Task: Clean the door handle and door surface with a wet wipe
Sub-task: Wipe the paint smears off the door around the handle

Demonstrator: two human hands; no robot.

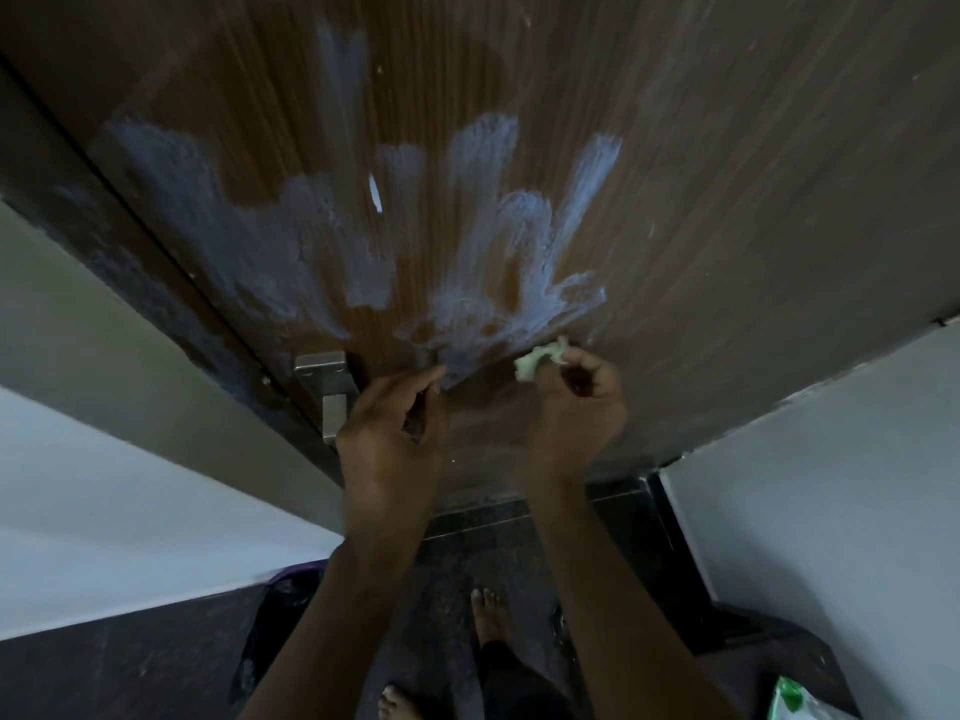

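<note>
A brown wood-grain door (727, 174) fills the upper view, streaked with whitish wet smears across its middle. Its metal handle (326, 387) sits at the door's left edge. My right hand (576, 402) pinches a crumpled pale green wet wipe (540, 362) against the door just below the smears. My left hand (395, 428) hovers beside the handle, fingers half curled and pointing toward the wipe, with nothing seen in it.
The door frame (156, 324) and a white wall (104, 511) lie to the left, another white wall (831, 485) to the right. Below is dark stone floor (457, 563) with my bare feet. A green-and-white packet (795, 701) lies at the bottom right.
</note>
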